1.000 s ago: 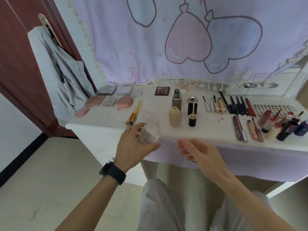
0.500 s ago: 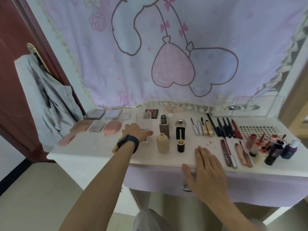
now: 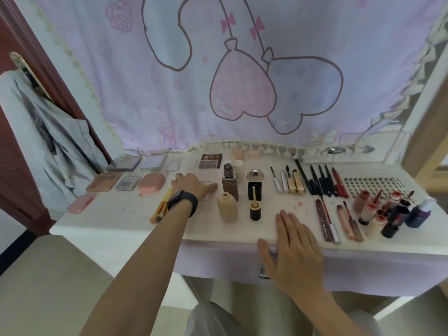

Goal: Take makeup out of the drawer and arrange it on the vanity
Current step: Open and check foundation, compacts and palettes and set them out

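Pink cartoon cloth point(image 3: 169, 93) hangs behind a white vanity point(image 3: 116, 221) already lined with makeup. Left hand point(image 3: 194, 186) lies flat, fingers fairly straight, on a clear palette point(image 3: 209, 190) set between the brushes point(image 3: 160, 209) and the beige bottle point(image 3: 227, 209); no pinch shows. Right hand point(image 3: 297, 243) rests flat and spread on the front edge, holding nothing. The palette lies flat, mostly hidden under the palm; its visible edge looks square to the vanity front, but its long axis cannot be told. Drawing the arm back carelessly could likely tip the bottle just beside the thumb, or drag the brushes askew.
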